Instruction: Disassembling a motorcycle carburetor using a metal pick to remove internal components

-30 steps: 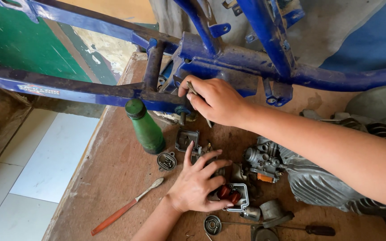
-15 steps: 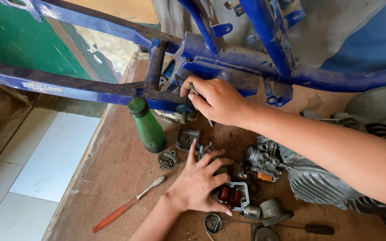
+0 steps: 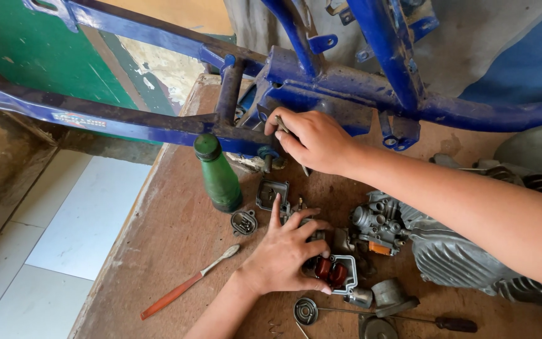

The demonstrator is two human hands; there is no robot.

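Note:
My right hand (image 3: pixel 312 139) is closed around a thin metal tool (image 3: pixel 281 124) and holds it against the blue metal frame (image 3: pixel 321 81) near a bolt. My left hand (image 3: pixel 286 251) lies on a heap of small carburettor parts (image 3: pixel 283 207) on the wooden bench (image 3: pixel 170 232), fingers curled over a metal bracket with two red pieces (image 3: pixel 334 273); its index finger points up. A grey carburettor body (image 3: pixel 377 226) sits just right of that hand.
A green bottle (image 3: pixel 217 176) stands upright left of the parts. A toothbrush with a red handle (image 3: pixel 186 282) lies at the front left. A finned engine cylinder (image 3: pixel 459 257) and a screwdriver (image 3: pixel 434 321) are to the right. White floor tiles (image 3: pixel 64 226) lie beyond the bench's left edge.
My left hand has slid a little to the right and closed further over the red-piece bracket. My right hand stays at the frame with the tool.

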